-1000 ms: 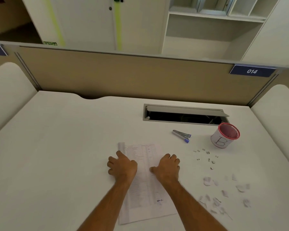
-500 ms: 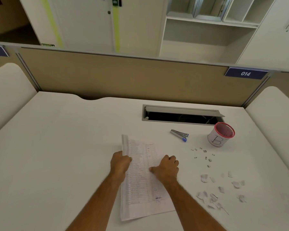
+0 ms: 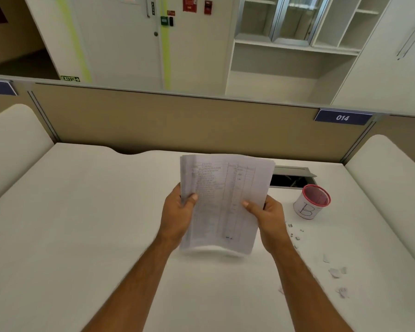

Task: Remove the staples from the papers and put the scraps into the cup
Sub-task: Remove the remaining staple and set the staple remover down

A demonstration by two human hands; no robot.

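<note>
I have both hands on the stack of white printed paper sheets [image 3: 223, 202], which is lifted off the white table [image 3: 86, 224] and tilted up toward the camera, its bottom edge blurred just above the surface. My left hand [image 3: 177, 215] grips the stack's left edge at about 9 o'clock, thumb lying across the front page and fingers curled behind it. My right hand [image 3: 265, 215] grips the right edge at about 3 o'clock the same way, thumb on the print, the fingers wrapped out of sight behind. I cannot make out any staple on the pages from here. The white paper cup with a red rim and a hand-drawn letter B [image 3: 312, 202] stands upright on the table at 3 o'clock from the stack, near my right hand but apart from it. Small loose staples [image 3: 294, 232] lie scattered at 5 o'clock from the cup, and torn white paper scraps [image 3: 334, 271] lie farther toward me along the same side.
</note>
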